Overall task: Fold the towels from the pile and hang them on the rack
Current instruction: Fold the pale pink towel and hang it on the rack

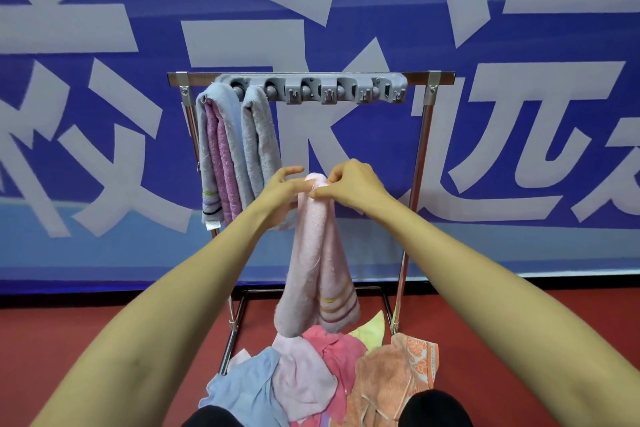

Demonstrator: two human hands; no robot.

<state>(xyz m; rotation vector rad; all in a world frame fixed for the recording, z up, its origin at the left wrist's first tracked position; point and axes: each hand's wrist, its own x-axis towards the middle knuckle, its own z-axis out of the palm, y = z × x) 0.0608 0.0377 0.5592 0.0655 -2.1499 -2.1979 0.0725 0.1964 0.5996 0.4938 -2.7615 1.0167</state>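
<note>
Both hands (pixel 317 187) pinch folded pink towel's (pixel 318 253) top edge.

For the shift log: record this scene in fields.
held: pink towel, folded, hanging down from both hands
left hand: holds its top fold
right hand: fingers pinch its top fold
rack: blue towel and grey towel hang at its left end; clips to their right bare
pile: on the floor at the rack's foot

Folded pink towel (pixel 318 253) hangs above the pile (pixel 311 385); 2 towels (pixel 221 149) drape the rack (pixel 429 121).
</note>
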